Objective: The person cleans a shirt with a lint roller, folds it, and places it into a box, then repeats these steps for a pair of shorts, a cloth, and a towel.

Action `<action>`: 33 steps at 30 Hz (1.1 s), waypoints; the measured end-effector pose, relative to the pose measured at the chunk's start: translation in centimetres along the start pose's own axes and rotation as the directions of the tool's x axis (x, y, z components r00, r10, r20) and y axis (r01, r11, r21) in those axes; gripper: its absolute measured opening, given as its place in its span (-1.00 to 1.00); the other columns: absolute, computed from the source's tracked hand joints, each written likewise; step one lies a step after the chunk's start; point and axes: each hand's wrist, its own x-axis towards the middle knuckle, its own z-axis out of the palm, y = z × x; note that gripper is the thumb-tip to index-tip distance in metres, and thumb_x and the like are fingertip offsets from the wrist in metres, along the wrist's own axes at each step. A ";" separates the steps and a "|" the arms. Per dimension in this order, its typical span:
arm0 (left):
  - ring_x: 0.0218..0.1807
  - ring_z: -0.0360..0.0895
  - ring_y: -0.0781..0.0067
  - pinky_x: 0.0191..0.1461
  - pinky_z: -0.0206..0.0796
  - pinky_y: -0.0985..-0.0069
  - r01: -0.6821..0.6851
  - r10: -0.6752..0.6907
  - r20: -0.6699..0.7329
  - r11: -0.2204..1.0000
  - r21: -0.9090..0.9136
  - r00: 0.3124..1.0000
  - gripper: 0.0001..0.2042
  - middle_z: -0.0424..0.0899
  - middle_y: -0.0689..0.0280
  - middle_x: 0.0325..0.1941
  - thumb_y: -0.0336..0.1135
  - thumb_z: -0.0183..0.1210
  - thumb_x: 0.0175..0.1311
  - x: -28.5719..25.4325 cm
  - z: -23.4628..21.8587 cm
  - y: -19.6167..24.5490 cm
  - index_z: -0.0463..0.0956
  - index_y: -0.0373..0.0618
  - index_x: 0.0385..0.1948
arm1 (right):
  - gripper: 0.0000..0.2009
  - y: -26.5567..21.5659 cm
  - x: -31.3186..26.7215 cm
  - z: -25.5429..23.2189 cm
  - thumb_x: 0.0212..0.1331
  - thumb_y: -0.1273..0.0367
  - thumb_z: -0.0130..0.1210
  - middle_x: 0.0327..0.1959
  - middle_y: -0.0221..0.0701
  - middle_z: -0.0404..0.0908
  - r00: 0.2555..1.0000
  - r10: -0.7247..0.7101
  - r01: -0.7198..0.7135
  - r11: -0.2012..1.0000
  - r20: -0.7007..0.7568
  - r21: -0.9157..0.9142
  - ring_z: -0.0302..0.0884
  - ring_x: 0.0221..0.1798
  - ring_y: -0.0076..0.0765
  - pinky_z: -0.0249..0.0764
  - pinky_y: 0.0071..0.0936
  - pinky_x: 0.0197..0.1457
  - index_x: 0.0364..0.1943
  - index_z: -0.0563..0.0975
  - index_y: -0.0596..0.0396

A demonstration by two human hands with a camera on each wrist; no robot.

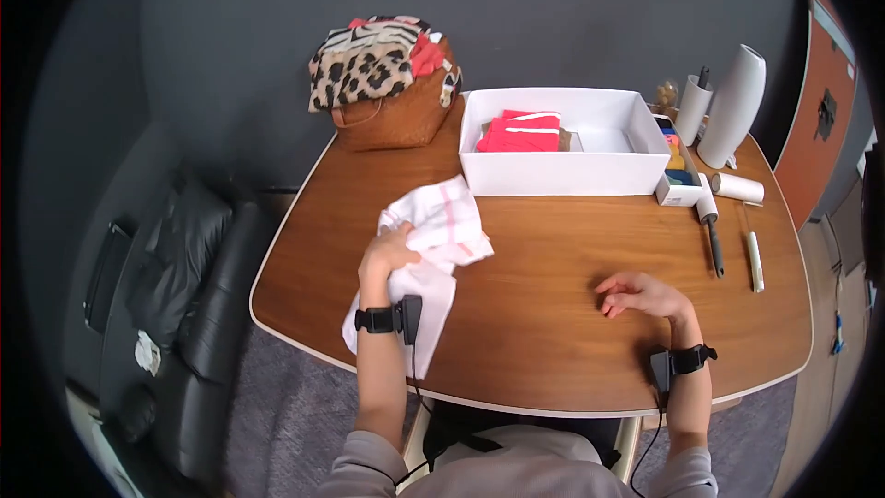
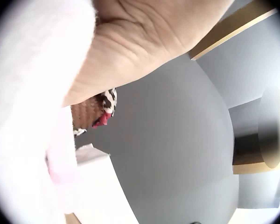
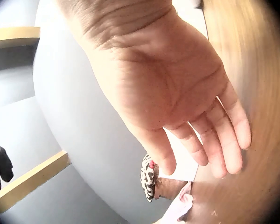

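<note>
White with thin pink stripes, the cloth (image 1: 447,221) lies rumpled on the left part of the brown table (image 1: 553,332), one end stretching to the near edge and the other just in front of the large box (image 1: 562,175). On it rests the left hand (image 1: 389,251), back upward; the left wrist view shows the palm side against the fabric, but the fingers are hidden there, so I cannot tell whether they grasp it or merely press. Released, with fingers loosely bent, the right hand (image 1: 648,296) is over the right part of the table, well apart from the cloth. Inside the large white box, towards its left end, sit folded red pieces (image 1: 521,134) with white stripes. Left of that box stands a brown bag (image 1: 396,120), topped by animal-print fabric (image 1: 359,69). Just beside the box's right end is a small box (image 1: 680,194) of coloured items. Farther right are a tall white vase (image 1: 735,111), a white roll (image 1: 737,188) lying on its side, a dark-handled roller (image 1: 713,240) and a slim white tube (image 1: 756,261). Black straps (image 1: 373,320) circle both wrists.
</note>
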 end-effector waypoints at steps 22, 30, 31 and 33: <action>-0.14 0.44 0.62 -0.11 0.28 0.69 0.289 0.316 0.415 0.377 -0.880 0.853 -0.65 0.51 0.35 -0.12 -0.15 -0.03 0.24 -3.9 7.9 14.3 0.40 -0.22 -0.07 | -0.41 0.9 1.9 3.0 0.02 0.32 0.15 -0.04 -0.37 0.35 0.921 -0.383 0.389 0.916 -0.069 0.102 0.33 -0.04 -0.49 0.31 -0.55 0.04 0.14 0.16 0.13; -0.20 0.46 0.60 -0.18 0.32 0.67 0.220 0.351 0.333 0.323 -0.920 0.875 -0.65 0.52 0.31 -0.16 -0.16 -0.06 0.27 -4.9 7.8 15.3 0.37 -0.26 -0.07 | -0.62 0.8 2.8 5.0 -0.03 0.41 0.13 0.01 -0.28 0.27 0.648 -0.643 0.407 0.745 -0.407 -0.529 0.32 -0.03 -0.38 0.32 -0.52 -0.01 -0.06 0.42 0.19; -0.22 0.46 0.61 -0.19 0.32 0.67 0.211 0.341 0.324 0.328 -0.921 0.882 -0.66 0.53 0.32 -0.18 -0.17 -0.06 0.27 -4.7 7.8 15.2 0.38 -0.26 -0.08 | -0.62 0.8 2.9 4.9 -0.02 0.42 0.11 -0.02 -0.29 0.31 0.599 -0.675 0.444 0.728 -0.431 -0.522 0.33 -0.04 -0.39 0.30 -0.52 0.00 -0.05 0.41 0.19; -0.25 0.43 0.64 -0.21 0.29 0.68 0.114 0.326 0.250 0.385 -0.916 0.912 -0.68 0.52 0.35 -0.22 -0.20 -0.09 0.29 -4.2 7.6 14.6 0.39 -0.26 -0.10 | -0.64 0.4 2.7 4.4 0.03 0.41 0.05 -0.11 -0.36 0.40 0.616 -0.524 0.520 0.831 -0.587 -0.196 0.36 -0.08 -0.43 0.26 -0.54 0.05 -0.04 0.40 0.19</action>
